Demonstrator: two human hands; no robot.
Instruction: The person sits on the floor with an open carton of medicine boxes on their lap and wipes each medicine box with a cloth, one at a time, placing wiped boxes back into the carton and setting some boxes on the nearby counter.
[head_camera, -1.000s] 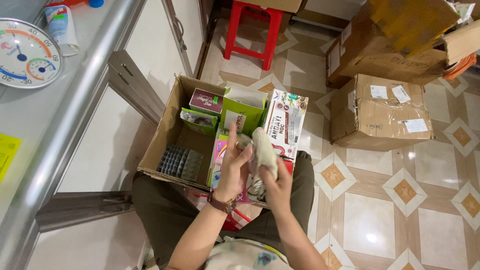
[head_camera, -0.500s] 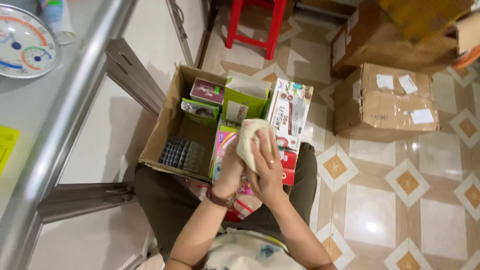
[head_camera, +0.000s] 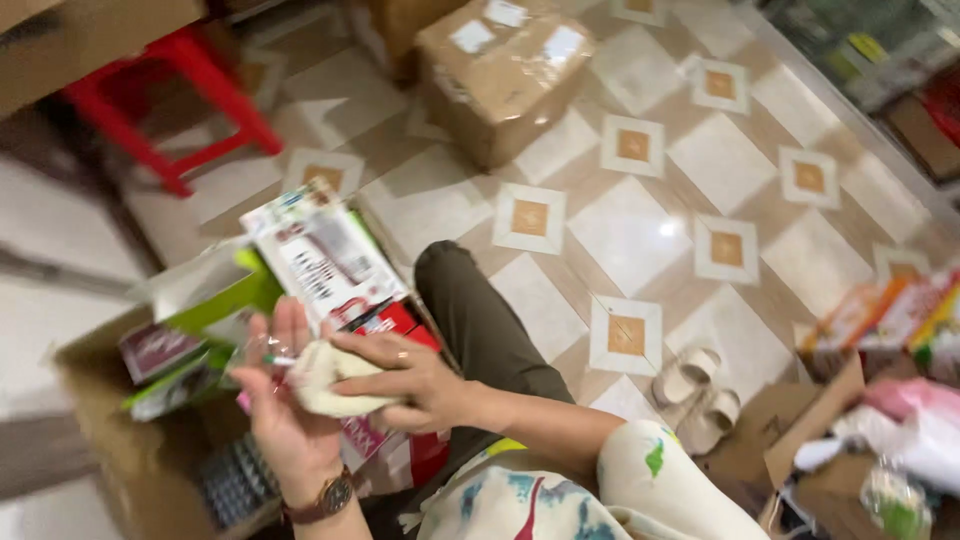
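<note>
While cupped, both hands (head_camera: 340, 395) around pouch (head_camera: 325, 380)

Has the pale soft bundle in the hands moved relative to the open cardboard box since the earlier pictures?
No clear move: the pale bundle stays in both hands over the open cardboard box, by the white-and-red carton. The camera swung instead.

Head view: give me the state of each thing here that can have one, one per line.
Left hand: palm up, cupped under the cream bundle.
Right hand: fingers pressed on top of the bundle.
Cream bundle: held between both hands, too blurred to identify.
Open cardboard box: flaps open, packed with small packages.
Taped cardboard box: sealed, standing on the floor.
Red stool: upright.
Sandals: lying side by side on the tiles.
</note>
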